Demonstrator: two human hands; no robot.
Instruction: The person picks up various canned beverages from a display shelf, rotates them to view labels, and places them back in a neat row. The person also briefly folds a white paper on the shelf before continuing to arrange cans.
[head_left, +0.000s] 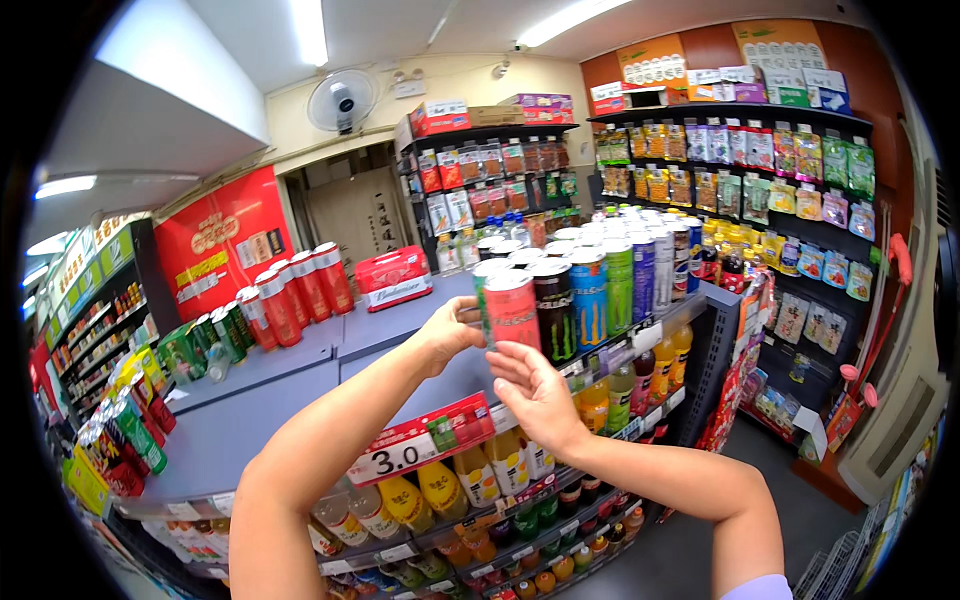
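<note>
A pink-red drink can (511, 309) stands upright at the near left corner of a packed group of tall cans on the grey shelf top. My left hand (454, 335) is at its left side, fingers bent towards it and a green can behind; whether the fingertips touch is not clear. Just below the pink-red can, my right hand (529, 386) is held with its palm towards it and its fingers loosely apart, nothing in them. To the right of that can stand a black can (553, 315), a blue can (588, 296) and a lime-green can (619, 285).
Red cans (277, 307) and a red Budweiser pack (393, 277) stand on the shelf top further left, near green cans (227, 334). A red price sign (424, 442) projects at the front edge above shelved bottles (405, 502). Bagged snacks (727, 191) hang on the right wall.
</note>
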